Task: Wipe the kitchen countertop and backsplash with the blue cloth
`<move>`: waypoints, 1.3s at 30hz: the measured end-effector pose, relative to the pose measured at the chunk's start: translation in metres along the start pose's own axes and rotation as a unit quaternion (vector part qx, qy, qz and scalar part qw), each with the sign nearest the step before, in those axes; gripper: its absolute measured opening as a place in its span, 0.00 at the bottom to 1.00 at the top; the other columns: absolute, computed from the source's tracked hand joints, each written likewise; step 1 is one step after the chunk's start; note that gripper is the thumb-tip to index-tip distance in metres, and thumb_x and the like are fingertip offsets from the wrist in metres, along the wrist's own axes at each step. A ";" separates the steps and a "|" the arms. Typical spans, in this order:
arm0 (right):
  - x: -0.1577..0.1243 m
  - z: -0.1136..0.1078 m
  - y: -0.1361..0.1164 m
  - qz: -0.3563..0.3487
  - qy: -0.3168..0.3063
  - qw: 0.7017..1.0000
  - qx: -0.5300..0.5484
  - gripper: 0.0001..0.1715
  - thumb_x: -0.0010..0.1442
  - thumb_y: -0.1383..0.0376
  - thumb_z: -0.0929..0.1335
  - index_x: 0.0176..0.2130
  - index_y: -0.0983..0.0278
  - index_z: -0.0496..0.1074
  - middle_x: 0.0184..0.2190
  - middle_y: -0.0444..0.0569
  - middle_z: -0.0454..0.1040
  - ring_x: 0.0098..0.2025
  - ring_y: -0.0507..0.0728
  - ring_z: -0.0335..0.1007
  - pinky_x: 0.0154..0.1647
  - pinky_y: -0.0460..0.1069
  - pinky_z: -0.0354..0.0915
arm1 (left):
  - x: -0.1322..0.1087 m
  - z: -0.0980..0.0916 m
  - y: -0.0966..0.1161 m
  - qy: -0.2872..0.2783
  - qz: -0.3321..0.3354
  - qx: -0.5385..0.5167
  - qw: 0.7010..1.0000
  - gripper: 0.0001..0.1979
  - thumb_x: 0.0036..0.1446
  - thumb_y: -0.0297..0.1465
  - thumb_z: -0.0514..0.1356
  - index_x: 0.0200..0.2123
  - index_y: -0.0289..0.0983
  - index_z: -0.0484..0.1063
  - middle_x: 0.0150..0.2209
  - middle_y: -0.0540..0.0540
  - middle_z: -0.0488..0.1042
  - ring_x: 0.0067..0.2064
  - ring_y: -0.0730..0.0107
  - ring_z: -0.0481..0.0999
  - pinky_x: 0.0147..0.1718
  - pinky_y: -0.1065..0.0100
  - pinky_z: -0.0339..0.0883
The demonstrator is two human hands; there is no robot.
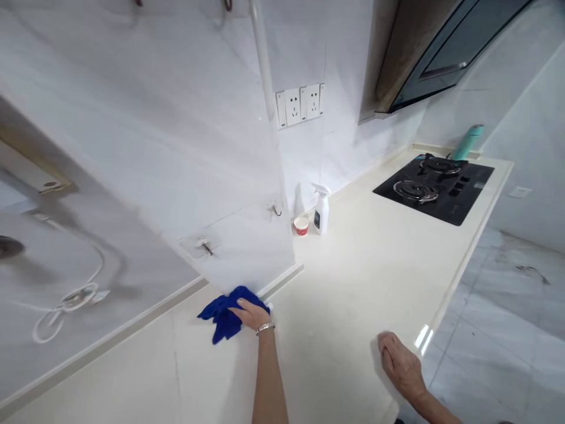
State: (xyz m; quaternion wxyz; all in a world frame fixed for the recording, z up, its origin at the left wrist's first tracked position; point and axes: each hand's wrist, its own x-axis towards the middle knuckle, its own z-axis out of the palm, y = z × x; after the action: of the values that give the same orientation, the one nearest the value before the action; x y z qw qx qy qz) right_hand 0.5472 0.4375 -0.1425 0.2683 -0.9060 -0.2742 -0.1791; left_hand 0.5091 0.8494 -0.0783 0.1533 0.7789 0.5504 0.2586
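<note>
My left hand point(252, 314), a silver bracelet at its wrist, presses a crumpled dark blue cloth point(227, 321) onto the cream countertop point(348, 294) by the wall corner. Part of the cloth spreads out to the left of the fingers, and its upper edge touches the low ledge along the wall. Curled into a fist, my right hand point(402, 366) rests on the counter near its front edge; nothing shows in it.
A white spray bottle point(322, 212) and a small red-and-white cup point(301, 226) stand against the wall. Farther off are a black gas stove point(441, 191), a teal bottle point(468, 143) and a range hood point(441, 53). Hooks and a white cable point(73, 297) hang along the walls.
</note>
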 end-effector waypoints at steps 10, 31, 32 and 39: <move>-0.002 -0.012 -0.006 0.026 -0.073 0.996 0.045 0.15 0.64 0.71 0.59 0.32 0.60 0.70 0.36 0.46 0.76 0.34 0.52 0.71 0.36 0.46 0.67 | -0.048 0.028 0.052 -0.067 -0.036 0.025 0.997 0.31 0.71 0.36 0.37 0.59 0.20 0.68 0.56 0.20 0.70 0.65 0.35 0.66 0.61 0.35 0.63; 0.088 0.018 -0.036 0.073 -0.003 0.964 0.254 0.29 0.59 0.75 0.57 0.57 0.61 0.65 0.55 0.54 0.72 0.53 0.56 0.73 0.51 0.52 0.74 | -0.097 0.040 0.164 -0.420 0.343 0.045 0.839 0.27 0.67 0.35 0.52 0.66 0.32 0.68 0.67 0.31 0.68 0.70 0.49 0.66 0.71 0.44 0.55; 0.109 0.023 -0.040 0.065 0.021 0.964 0.258 0.30 0.60 0.74 0.58 0.60 0.62 0.63 0.58 0.56 0.70 0.58 0.58 0.71 0.56 0.55 0.73 | -0.102 0.034 0.161 -0.444 0.381 0.037 0.810 0.28 0.65 0.35 0.55 0.66 0.34 0.69 0.67 0.35 0.68 0.70 0.52 0.64 0.72 0.45 0.53; 0.173 0.058 -0.054 -0.146 -0.102 0.972 0.153 0.30 0.59 0.66 0.65 0.61 0.68 0.69 0.62 0.61 0.71 0.67 0.70 0.60 0.72 0.73 0.51 | -0.114 -0.054 0.003 -0.313 0.287 0.063 0.903 0.30 0.70 0.39 0.42 0.71 0.39 0.60 0.75 0.43 0.55 0.76 0.57 0.49 0.72 0.48 0.54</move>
State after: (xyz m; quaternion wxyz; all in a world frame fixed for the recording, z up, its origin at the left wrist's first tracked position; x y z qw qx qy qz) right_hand 0.6615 0.5787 -0.0857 0.3457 -0.8177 -0.4535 -0.0791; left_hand 0.4506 0.7394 -0.0592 0.1875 0.9519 0.2423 -0.0009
